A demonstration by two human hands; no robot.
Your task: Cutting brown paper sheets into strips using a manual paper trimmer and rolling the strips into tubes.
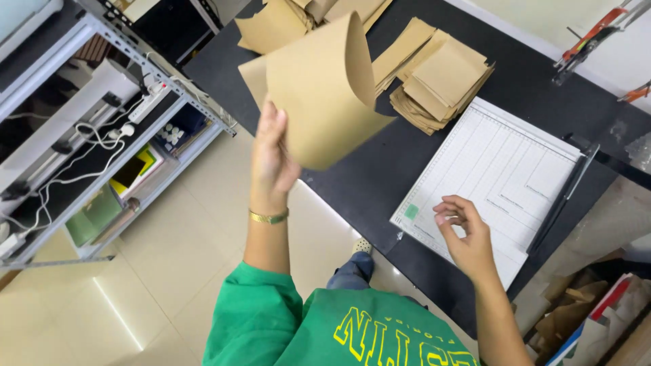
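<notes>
So the biggest thing here is the long black worktable (380,169) running diagonally across the view, with a grey metal shelving rack (102,129) off to the side holding white cables and a power strip. On the table sits a white grid-marked paper cutter board with a black blade arm along its far edge (502,169), and past it a few messy stacks of cut brown kraft paper pieces (434,78).

As for the step in hand: looks to me like a fresh sheet is being brought over to the cutter. The left hand (271,159) is raised up over the near edge of the table, fingers closed on the bottom edge of a large brown kraft paper sheet (325,88), which curls over at the top and hangs in the air, not touching the board yet. The right hand (464,234) hovers just over the near corner of the cutter board, fingers loosely curled and pinched narrow; I can't tell if there's anything tiny between them, it looks empty.

So the sheet is up and to the left of the board, well apart from the right hand. My guess is the next move calls for laying it flat and squaring it against the grid lines, with the free hand steadying it.
</notes>
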